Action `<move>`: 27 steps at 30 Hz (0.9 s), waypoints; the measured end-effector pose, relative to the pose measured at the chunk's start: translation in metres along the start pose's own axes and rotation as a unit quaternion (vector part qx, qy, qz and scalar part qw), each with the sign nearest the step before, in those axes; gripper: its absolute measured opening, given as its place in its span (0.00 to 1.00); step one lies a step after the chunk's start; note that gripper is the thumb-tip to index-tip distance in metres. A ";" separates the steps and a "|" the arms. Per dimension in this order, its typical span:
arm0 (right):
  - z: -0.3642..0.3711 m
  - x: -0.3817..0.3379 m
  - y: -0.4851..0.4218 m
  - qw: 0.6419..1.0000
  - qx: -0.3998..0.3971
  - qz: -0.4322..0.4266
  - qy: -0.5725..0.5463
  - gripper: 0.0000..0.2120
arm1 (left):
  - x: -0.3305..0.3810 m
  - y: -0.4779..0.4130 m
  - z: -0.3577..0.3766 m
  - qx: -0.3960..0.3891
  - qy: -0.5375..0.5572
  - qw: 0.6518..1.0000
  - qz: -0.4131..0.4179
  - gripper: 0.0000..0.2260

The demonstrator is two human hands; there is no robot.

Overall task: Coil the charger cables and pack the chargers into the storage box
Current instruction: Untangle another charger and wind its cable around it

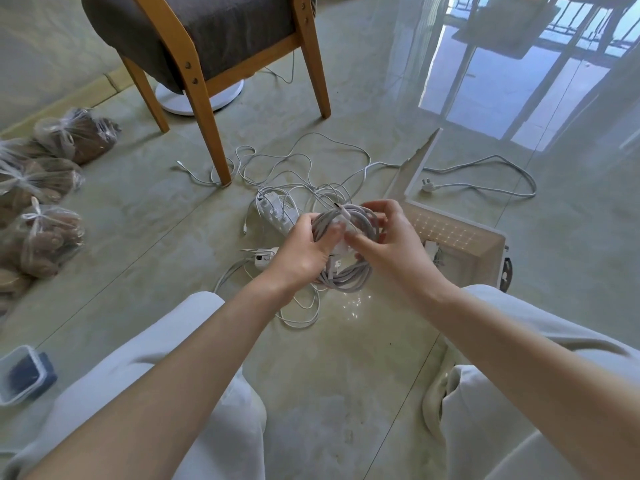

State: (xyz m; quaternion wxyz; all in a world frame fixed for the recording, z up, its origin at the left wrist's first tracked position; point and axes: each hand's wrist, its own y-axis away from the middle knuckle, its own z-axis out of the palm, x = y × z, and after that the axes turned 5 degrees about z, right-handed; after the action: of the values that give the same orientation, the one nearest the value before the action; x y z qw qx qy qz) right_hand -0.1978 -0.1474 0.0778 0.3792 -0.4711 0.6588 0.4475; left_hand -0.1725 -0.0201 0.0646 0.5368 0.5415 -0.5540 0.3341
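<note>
Both the left hand (304, 252) and right hand (393, 244) clamp the coiled cable (348, 277); relaxing either grip could let its loops spring apart.

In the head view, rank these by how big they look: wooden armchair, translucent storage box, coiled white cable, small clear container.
1. wooden armchair with grey cushion
2. translucent plastic storage box
3. coiled white cable and small clear plastic container: look alike, both partly hidden, so unranked.
</note>
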 end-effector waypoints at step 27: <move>-0.008 0.005 0.007 0.975 -0.104 -0.119 0.154 0.12 | 0.008 0.008 -0.020 -0.159 0.043 0.986 -0.009 0.24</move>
State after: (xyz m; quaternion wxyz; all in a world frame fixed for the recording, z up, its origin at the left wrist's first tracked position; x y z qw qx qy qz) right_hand -0.2068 -0.1557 0.0771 0.2726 -0.6467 0.5978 0.3874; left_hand -0.1742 -0.0018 0.0784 0.6422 0.4393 -0.5716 0.2604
